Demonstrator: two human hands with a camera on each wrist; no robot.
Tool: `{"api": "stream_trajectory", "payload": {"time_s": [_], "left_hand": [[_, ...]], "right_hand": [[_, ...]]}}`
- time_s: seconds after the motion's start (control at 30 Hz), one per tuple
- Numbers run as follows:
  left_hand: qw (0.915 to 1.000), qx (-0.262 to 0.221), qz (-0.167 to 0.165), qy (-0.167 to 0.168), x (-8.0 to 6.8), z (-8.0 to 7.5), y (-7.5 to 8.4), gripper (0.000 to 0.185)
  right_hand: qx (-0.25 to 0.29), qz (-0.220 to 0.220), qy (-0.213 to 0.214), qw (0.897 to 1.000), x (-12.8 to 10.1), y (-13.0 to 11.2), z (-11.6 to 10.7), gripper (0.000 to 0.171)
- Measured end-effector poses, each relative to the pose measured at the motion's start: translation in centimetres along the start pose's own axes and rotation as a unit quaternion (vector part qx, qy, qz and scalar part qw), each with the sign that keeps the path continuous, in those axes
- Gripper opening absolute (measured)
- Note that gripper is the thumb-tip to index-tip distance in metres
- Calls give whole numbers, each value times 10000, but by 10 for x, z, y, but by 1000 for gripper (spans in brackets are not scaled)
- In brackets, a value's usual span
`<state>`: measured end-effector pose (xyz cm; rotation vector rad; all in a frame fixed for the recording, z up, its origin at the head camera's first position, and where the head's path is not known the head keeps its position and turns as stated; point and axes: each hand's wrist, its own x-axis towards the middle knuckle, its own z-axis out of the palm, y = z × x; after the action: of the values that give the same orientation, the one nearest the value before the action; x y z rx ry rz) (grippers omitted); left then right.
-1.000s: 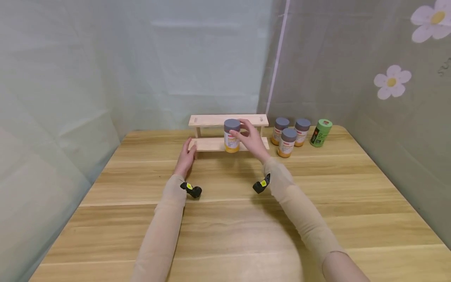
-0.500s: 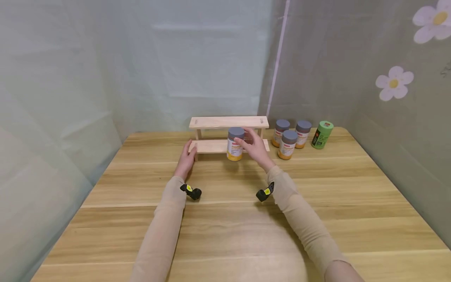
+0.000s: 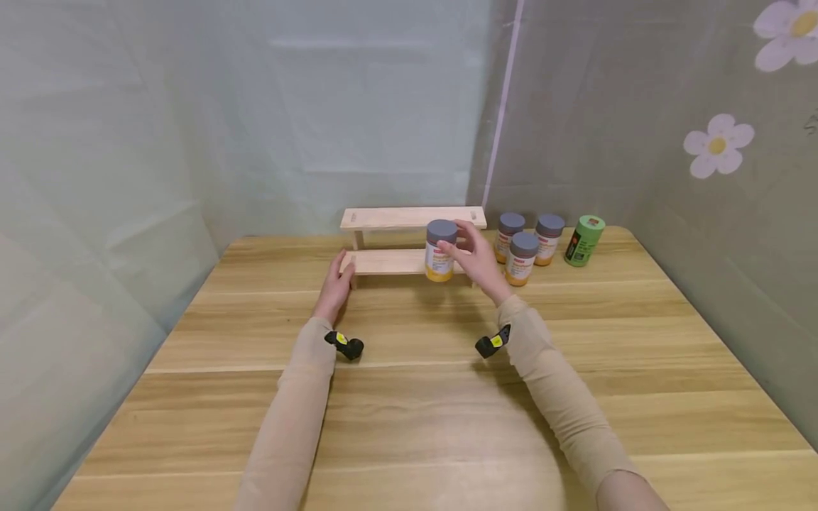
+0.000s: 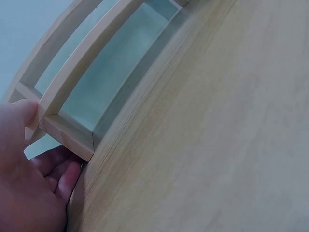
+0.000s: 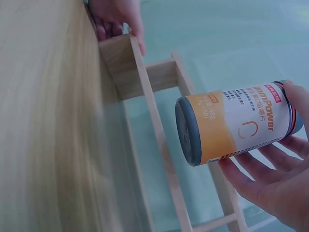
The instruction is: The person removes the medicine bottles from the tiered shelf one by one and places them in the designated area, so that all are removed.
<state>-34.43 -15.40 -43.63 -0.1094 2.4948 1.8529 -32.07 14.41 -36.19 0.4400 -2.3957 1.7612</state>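
a: head view. right hand (image 3: 476, 259) holds the bottle (image 3: 440, 250) upright, off the wooden table (image 3: 409, 397), in front of the rack (image 3: 409, 241) near its right end. step looks like carrying it at the lower shelf; setting it down would want a level base and room under the top board.
b: left hand (image 3: 335, 284)?
a: on the rack's left end, steadying it.
b: left wrist view?
a: thumb over the corner, fingers (image 4: 65, 176) loosely bent beneath. resting, no firm clasp.
b: right wrist view?
a: fingers (image 5: 251, 176) and thumb wrapped round the bottle's labelled body, grey end showing.
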Motion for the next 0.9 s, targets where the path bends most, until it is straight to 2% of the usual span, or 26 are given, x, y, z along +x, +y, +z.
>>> {"api": "stream_trajectory", "payload": {"time_s": [0.43,0.67,0.9], "left_hand": [[9999,134,54,67,1,1,0,60],[9999,114,-27,5,3,-1,-1,61],[9999,144,34,0,4,0,-1,60]], "right_hand": [[-202,-155,293,9992,-3,4,-25,53],[-250,-51,238,9994,-6,6,-32,55],[-387,-78,427,9983,-10,7,-44,53]]}}
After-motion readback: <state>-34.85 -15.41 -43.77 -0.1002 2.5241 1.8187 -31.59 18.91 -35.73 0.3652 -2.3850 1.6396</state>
